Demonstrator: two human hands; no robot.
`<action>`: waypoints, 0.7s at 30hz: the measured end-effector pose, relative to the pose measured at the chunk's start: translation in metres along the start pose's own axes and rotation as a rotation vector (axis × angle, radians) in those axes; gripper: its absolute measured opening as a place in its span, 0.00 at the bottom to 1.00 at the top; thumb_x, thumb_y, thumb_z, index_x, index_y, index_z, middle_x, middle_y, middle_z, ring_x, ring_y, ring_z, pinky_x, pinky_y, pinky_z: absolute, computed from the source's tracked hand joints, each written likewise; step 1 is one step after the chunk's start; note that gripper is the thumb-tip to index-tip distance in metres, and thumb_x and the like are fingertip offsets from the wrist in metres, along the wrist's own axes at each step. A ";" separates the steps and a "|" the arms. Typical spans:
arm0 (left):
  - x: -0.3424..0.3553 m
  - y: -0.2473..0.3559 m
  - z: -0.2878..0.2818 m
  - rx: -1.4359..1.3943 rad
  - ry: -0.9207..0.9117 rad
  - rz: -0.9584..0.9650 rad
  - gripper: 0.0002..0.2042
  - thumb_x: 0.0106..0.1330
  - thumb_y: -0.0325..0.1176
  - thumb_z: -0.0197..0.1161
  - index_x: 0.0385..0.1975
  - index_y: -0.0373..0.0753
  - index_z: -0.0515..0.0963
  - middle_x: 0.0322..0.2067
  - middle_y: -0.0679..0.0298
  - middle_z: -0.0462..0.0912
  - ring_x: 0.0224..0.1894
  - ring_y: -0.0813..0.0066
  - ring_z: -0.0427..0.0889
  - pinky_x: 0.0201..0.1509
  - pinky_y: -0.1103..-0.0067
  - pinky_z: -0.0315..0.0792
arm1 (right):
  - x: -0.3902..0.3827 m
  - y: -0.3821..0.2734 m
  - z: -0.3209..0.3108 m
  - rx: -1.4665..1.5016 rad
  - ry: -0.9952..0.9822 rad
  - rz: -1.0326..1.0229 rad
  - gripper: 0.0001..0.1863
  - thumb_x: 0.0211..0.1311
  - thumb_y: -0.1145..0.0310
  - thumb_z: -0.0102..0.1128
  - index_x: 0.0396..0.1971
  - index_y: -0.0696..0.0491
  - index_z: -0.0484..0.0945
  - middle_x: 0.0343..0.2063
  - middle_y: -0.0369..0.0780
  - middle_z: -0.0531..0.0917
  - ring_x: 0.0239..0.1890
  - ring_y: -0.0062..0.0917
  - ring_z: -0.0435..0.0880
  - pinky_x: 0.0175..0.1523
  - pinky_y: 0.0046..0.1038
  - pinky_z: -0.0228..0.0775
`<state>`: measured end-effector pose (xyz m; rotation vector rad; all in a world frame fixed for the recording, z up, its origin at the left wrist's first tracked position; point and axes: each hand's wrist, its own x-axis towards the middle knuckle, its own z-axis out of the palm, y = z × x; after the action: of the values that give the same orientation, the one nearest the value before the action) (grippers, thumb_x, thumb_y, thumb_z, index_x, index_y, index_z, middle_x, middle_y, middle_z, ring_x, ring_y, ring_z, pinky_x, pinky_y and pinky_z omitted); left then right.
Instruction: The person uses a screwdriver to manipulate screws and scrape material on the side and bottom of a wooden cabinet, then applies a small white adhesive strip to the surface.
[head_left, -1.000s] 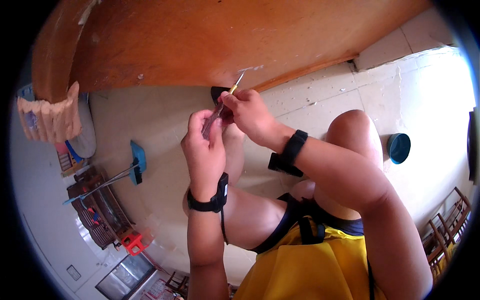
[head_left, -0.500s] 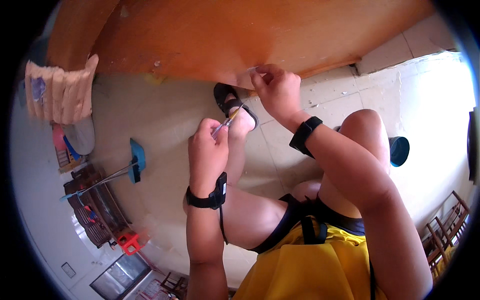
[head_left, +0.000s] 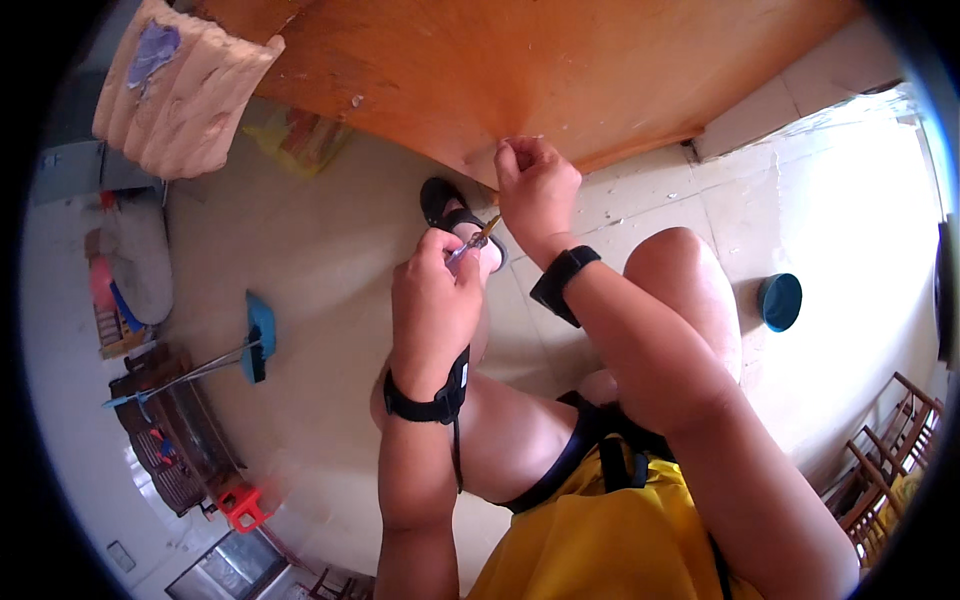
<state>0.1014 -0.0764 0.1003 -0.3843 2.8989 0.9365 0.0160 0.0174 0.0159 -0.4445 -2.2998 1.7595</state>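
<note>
Both wrists wear black straps. My left hand [head_left: 435,300] is closed on a slim screwdriver-like tool [head_left: 478,240] with a translucent handle, a yellowish section and a thin tip pointing up and right, over my sandalled foot [head_left: 440,205]. Up and right of it, my right hand [head_left: 540,200] has its fingers curled and pinched against the lower part of an orange-brown wooden panel [head_left: 600,75], beside small pale marks. Whatever sits between those fingertips is too small to make out.
A worn, ribbed beige cushion-like piece [head_left: 190,90] is at upper left, near a yellow plastic bag [head_left: 300,140]. A blue dustpan [head_left: 258,330] and red stool [head_left: 240,505] are left, a teal bucket [head_left: 780,302] right, wooden chairs [head_left: 880,460] lower right. Pale debris lies along the panel's base.
My right hand has let go of the tool and risen to the panel. My left hand has kept the tool and shifted right. The view has turned, bringing the yellow bag into sight.
</note>
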 end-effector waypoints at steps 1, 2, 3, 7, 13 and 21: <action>-0.001 0.000 0.000 -0.007 0.001 0.010 0.08 0.61 0.28 0.62 0.34 0.30 0.75 0.28 0.50 0.82 0.31 0.61 0.83 0.37 0.72 0.75 | -0.002 0.001 0.002 -0.002 0.005 -0.006 0.11 0.58 0.64 0.60 0.28 0.58 0.81 0.24 0.47 0.84 0.27 0.36 0.85 0.37 0.33 0.76; -0.001 -0.001 0.000 -0.012 0.003 0.014 0.08 0.61 0.28 0.62 0.34 0.30 0.75 0.28 0.50 0.82 0.31 0.61 0.83 0.37 0.72 0.75 | -0.004 0.000 0.004 0.030 0.032 0.016 0.11 0.58 0.65 0.60 0.28 0.58 0.81 0.24 0.47 0.84 0.27 0.36 0.85 0.37 0.32 0.76; -0.002 -0.002 -0.001 -0.018 0.007 0.013 0.08 0.61 0.28 0.62 0.34 0.30 0.75 0.28 0.50 0.82 0.31 0.61 0.83 0.37 0.72 0.75 | -0.005 -0.001 0.006 0.063 0.059 0.038 0.11 0.59 0.65 0.60 0.28 0.59 0.81 0.23 0.47 0.84 0.27 0.36 0.85 0.37 0.32 0.76; -0.003 -0.003 -0.004 -0.064 -0.004 -0.013 0.08 0.62 0.28 0.62 0.34 0.29 0.75 0.28 0.51 0.82 0.31 0.64 0.83 0.36 0.73 0.75 | -0.006 0.004 0.013 0.097 0.082 0.058 0.10 0.59 0.66 0.59 0.28 0.59 0.80 0.22 0.47 0.83 0.26 0.36 0.84 0.36 0.31 0.75; -0.004 -0.008 -0.004 -0.103 0.016 0.040 0.07 0.62 0.28 0.62 0.33 0.30 0.75 0.27 0.52 0.82 0.30 0.66 0.83 0.36 0.74 0.75 | -0.003 0.009 0.021 0.125 0.141 0.053 0.10 0.58 0.66 0.59 0.25 0.58 0.78 0.20 0.45 0.82 0.24 0.36 0.83 0.33 0.32 0.74; -0.004 -0.009 -0.005 -0.076 0.039 0.073 0.07 0.62 0.28 0.62 0.33 0.30 0.75 0.27 0.51 0.82 0.29 0.65 0.82 0.35 0.73 0.75 | -0.001 0.013 0.022 0.018 0.153 0.095 0.09 0.56 0.64 0.59 0.25 0.55 0.78 0.20 0.44 0.82 0.25 0.37 0.83 0.35 0.34 0.75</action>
<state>0.1074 -0.0858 0.0995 -0.3069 2.9371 1.0637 0.0109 0.0007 -0.0023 -0.6701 -2.1896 1.7216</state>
